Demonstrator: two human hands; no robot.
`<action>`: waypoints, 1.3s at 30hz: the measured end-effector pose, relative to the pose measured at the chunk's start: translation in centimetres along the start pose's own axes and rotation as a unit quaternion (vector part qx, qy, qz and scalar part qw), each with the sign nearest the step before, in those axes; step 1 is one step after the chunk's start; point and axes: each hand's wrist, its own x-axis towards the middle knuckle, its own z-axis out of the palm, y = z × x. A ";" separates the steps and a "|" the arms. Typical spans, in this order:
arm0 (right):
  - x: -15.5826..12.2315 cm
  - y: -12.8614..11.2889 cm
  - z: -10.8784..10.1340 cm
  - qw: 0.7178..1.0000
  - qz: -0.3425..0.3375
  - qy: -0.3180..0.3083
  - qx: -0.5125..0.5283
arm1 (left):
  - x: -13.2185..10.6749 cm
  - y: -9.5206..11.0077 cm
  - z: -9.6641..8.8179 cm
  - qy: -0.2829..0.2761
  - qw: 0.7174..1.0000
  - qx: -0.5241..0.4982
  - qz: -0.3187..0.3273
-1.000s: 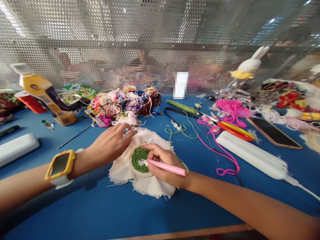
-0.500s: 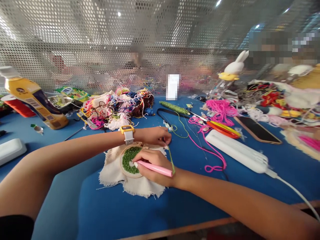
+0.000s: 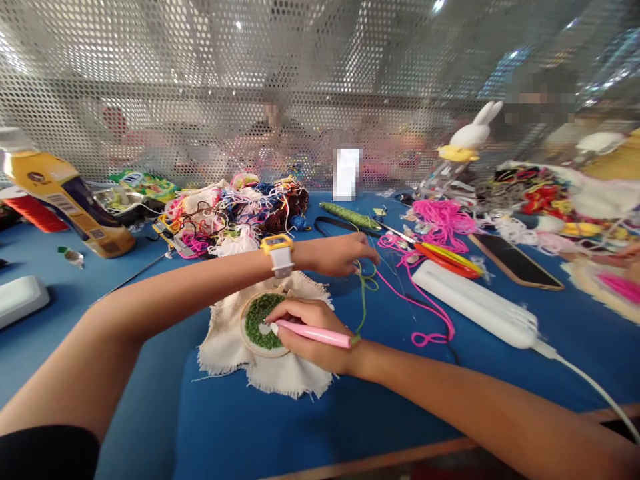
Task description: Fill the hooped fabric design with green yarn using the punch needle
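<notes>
My right hand is closed around a pink punch needle, its tip down at a small wooden embroidery hoop. Dense dark green loops form a ring on the cream cloth, around a pale uncovered patch. Green yarn runs from the back end of the punch needle up in loose loops beneath my left hand. The left hand hovers beyond the hoop with its fingers stretched to the right and apart. A yellow and white watch is on that wrist.
Behind lie a tangled yarn heap, a green yarn skein, pink yarn and orange-yellow scissors. A white power strip and a phone are at right, a bottle at left. Another person's hand shows far right.
My left hand has moved right and slightly away, its fingers going from curled to stretched out. The green yarn now hangs in looser loops. My right hand stays at the hoop with the punch needle.
</notes>
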 end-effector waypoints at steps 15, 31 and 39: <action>-0.3 0.2 0.2 0.999 -0.034 0.013 -0.026 | -20.5 5.1 0.6 0.042 0.910 0.097 -0.402; -0.5 0.1 0.4 0.990 -0.119 0.041 -0.065 | -18.9 7.7 1.1 0.297 0.713 -0.398 -0.495; -0.6 -0.2 0.3 0.989 -0.122 0.045 -0.066 | -19.6 6.4 0.9 0.130 0.783 -0.318 -0.519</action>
